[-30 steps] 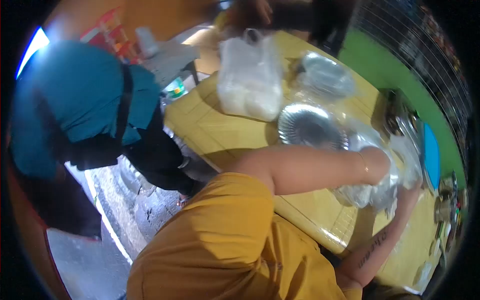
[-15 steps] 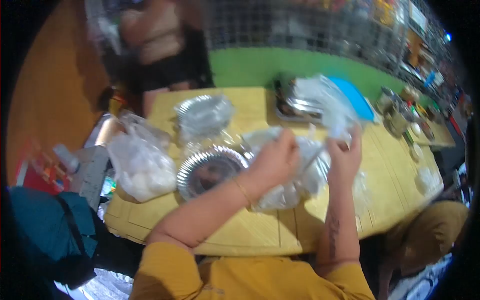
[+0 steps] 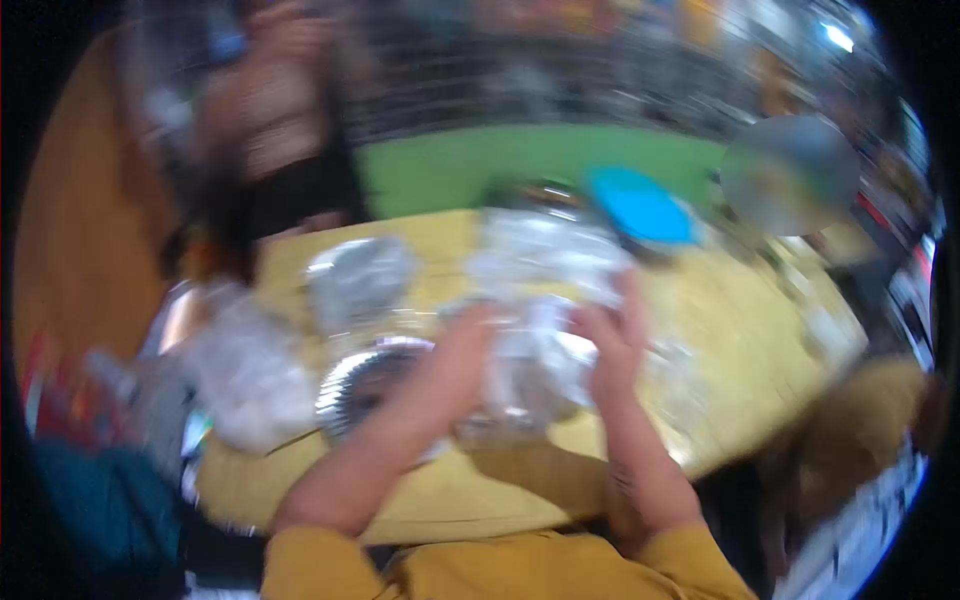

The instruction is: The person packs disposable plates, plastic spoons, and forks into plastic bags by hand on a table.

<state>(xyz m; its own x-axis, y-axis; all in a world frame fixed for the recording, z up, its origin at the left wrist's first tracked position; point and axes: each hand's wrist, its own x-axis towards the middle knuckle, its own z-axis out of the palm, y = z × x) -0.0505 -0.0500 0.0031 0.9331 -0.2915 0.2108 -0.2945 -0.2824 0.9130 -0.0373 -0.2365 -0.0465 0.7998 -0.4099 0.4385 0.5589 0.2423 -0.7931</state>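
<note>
The whole view is blurred by motion. My left hand (image 3: 470, 345) is at the left side of a crumpled clear plastic bag (image 3: 535, 365), its fingers smeared. On the bag's right side is my right hand (image 3: 612, 325), with thumb and fingers apart around some of the plastic; whether it grips it is unclear. A white plastic sheet or bag (image 3: 545, 250) spreads just beyond both hands. Left of my left hand, partly behind my forearm, lies a round foil tray (image 3: 350, 385) with fluted edges. Another wrapped foil stack (image 3: 360, 280) sits farther back.
A full white plastic bag (image 3: 245, 375) stands at the left of the yellow table (image 3: 740, 330). A blue lid (image 3: 642, 205) and a metal container (image 3: 545, 195) are at the back. One person (image 3: 275, 130) stands behind the table; people's clothing shows at lower left and right.
The view has swung right and up from the left side, then shifted slightly. The plastic raised by my right hand half a second ago now lies lower, spread beyond the hands.
</note>
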